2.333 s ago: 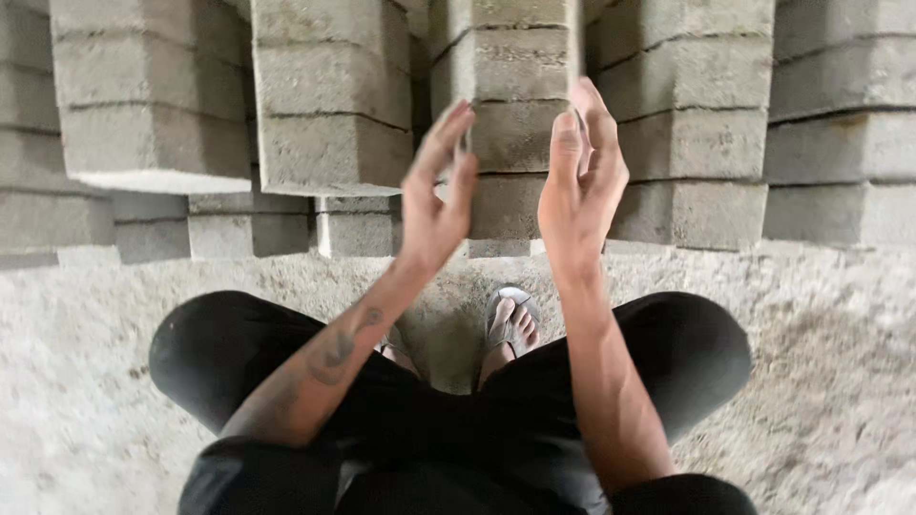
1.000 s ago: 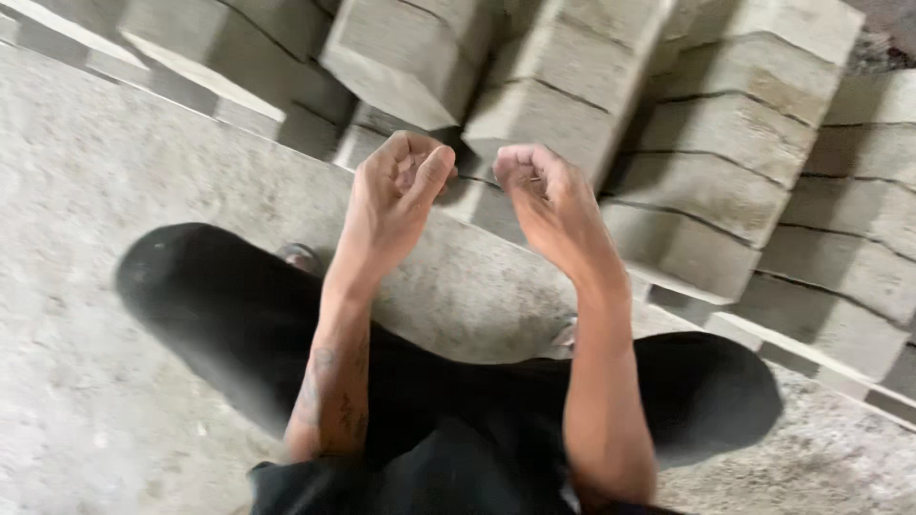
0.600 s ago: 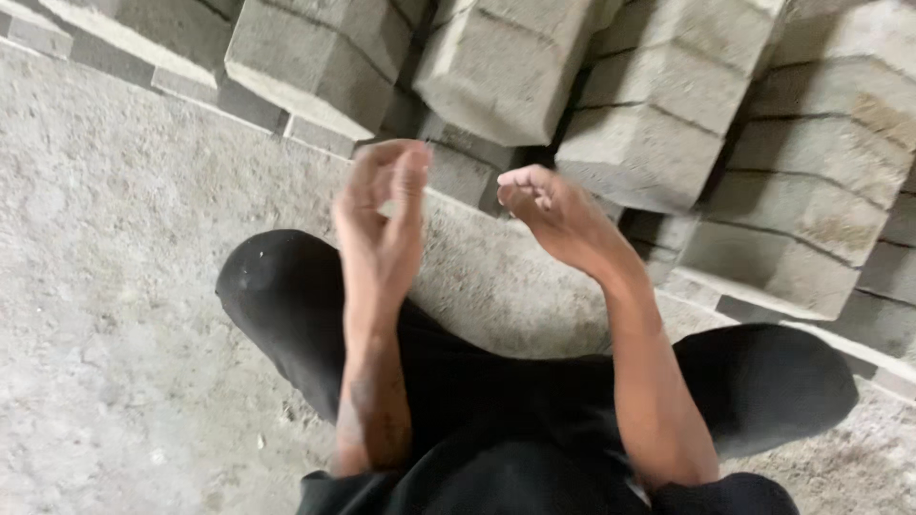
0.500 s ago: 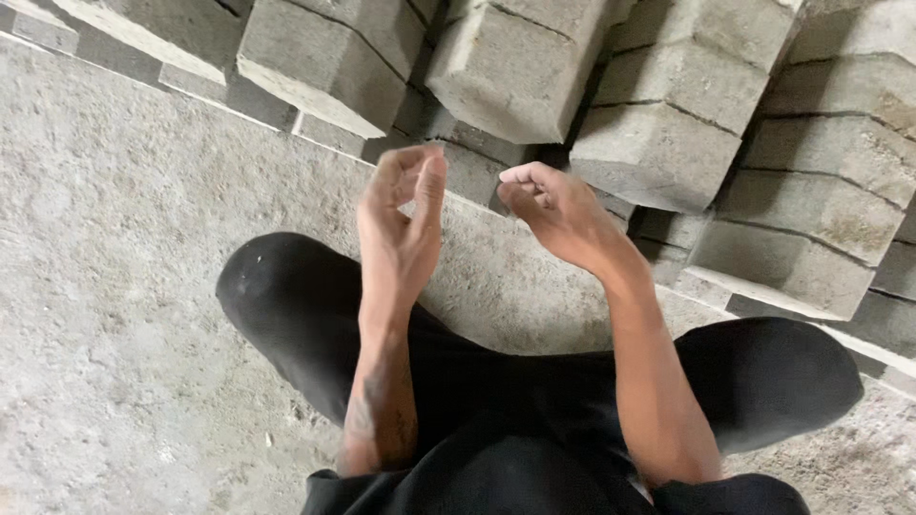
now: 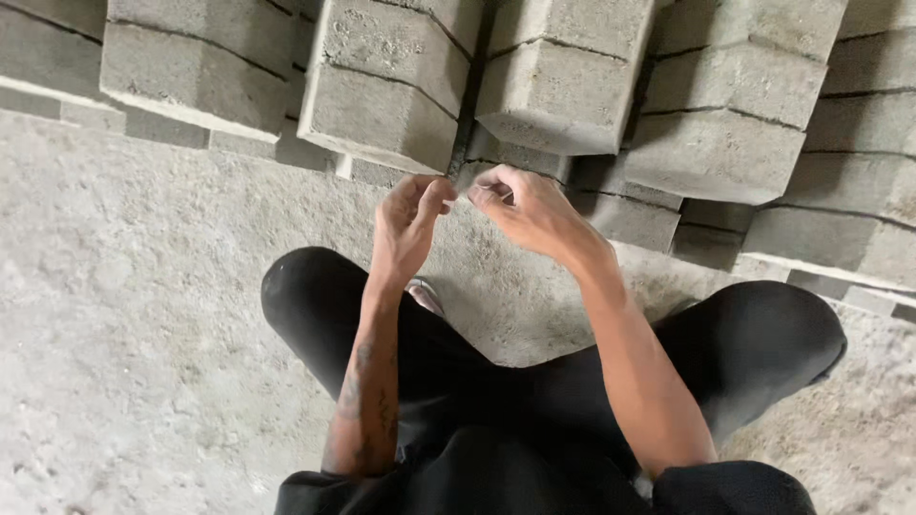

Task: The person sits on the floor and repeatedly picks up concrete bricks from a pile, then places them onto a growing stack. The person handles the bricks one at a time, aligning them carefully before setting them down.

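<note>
My left hand (image 5: 405,224) and my right hand (image 5: 523,208) are raised side by side in front of me, their fingertips meeting just below a stack of grey concrete blocks (image 5: 382,91). Both hands have the fingers curled in and pinched together. Nothing shows between the fingers; anything small there is too tiny to make out. My left forearm has a tattoo. I am squatting, with my knees in black trousers (image 5: 315,305) spread wide under my arms.
More stacks of grey concrete blocks (image 5: 725,124) stand in a row across the top of the view, with narrow dark gaps between them. The ground is rough grey concrete (image 5: 124,305). A light sandal (image 5: 426,296) shows between my legs.
Earlier my hands were open with palms facing each other. They have since curled and come together until the fingertips touch, and my view has swung back to level with the blocks.
</note>
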